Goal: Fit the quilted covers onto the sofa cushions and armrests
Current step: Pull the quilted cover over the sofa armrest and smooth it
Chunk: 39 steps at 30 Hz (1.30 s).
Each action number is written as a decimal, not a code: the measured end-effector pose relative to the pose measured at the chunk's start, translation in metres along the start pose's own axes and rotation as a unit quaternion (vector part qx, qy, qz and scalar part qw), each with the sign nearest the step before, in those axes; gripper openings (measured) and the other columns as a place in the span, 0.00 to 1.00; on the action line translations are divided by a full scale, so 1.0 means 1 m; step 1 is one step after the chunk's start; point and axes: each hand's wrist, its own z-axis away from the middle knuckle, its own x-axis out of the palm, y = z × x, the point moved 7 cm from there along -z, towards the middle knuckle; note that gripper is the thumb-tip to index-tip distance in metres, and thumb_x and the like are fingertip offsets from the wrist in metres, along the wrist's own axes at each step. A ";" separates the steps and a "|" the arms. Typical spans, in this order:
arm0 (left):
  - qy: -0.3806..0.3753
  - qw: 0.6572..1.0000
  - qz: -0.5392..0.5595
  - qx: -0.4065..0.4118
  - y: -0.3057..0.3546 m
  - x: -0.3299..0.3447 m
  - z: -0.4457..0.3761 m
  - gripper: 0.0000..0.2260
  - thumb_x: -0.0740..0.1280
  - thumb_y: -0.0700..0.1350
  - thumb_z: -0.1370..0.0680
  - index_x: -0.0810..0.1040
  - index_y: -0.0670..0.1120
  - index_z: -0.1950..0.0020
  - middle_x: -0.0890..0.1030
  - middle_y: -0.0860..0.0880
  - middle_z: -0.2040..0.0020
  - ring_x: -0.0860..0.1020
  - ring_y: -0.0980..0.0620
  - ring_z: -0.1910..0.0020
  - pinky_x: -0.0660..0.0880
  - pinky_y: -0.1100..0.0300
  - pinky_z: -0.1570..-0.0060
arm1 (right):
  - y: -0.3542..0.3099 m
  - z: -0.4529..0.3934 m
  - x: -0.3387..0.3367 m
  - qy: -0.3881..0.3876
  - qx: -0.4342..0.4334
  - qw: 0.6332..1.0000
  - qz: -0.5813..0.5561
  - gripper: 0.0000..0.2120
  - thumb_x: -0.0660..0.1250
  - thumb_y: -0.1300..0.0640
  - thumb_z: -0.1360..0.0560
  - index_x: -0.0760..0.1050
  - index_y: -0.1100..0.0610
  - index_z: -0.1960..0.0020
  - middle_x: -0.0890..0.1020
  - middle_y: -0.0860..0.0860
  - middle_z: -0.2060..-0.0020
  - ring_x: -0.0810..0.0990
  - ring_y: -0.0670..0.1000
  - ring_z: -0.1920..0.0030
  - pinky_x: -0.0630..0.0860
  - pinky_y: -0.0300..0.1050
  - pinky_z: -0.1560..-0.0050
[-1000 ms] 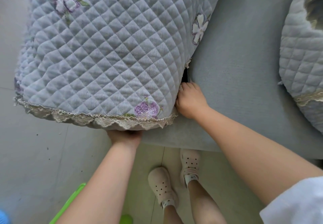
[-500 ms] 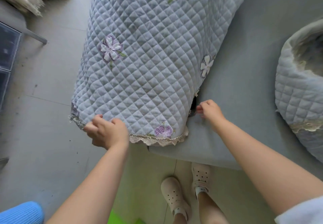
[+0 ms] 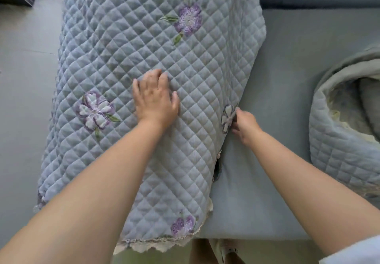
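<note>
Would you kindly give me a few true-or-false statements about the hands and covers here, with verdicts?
1. The left hand lies flat on the blue-grey quilted armrest cover with purple flowers. True.
2. The right hand holds the lace hem at the front. False: it is at the cover's side edge, next to the plain grey seat cushion.
3. A second quilted cover lies bunched on the seat. True.
4. The seat cushion is already covered. False: it is bare.
</note>
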 end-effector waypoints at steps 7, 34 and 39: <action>0.089 0.990 0.008 0.111 -0.008 0.017 -0.027 0.24 0.55 0.53 0.30 0.73 0.38 0.42 0.74 0.37 0.38 0.61 0.44 0.34 0.53 0.34 0.36 | -0.019 -0.021 0.029 -0.005 0.021 0.990 -0.138 0.10 0.60 0.56 0.22 0.72 0.63 0.47 0.79 0.57 0.50 0.79 0.55 0.49 0.78 0.43 0.49; 0.058 0.995 -0.022 0.075 -0.011 0.019 -0.028 0.26 0.53 0.54 0.29 0.67 0.40 0.37 0.70 0.37 0.34 0.59 0.43 0.31 0.48 0.37 0.33 | -0.061 0.007 -0.015 0.051 -0.084 0.994 -0.051 0.17 0.57 0.64 0.23 0.67 0.57 0.70 0.71 0.50 0.72 0.69 0.46 0.67 0.68 0.43 0.62; 0.041 0.996 -0.054 0.051 -0.007 0.015 -0.028 0.32 0.48 0.56 0.30 0.68 0.38 0.34 0.66 0.39 0.31 0.59 0.40 0.28 0.44 0.40 0.30 | -0.052 0.011 -0.070 0.267 -0.105 0.946 0.150 0.24 0.56 0.54 0.20 0.55 0.55 0.74 0.66 0.51 0.75 0.65 0.56 0.64 0.50 0.42 0.67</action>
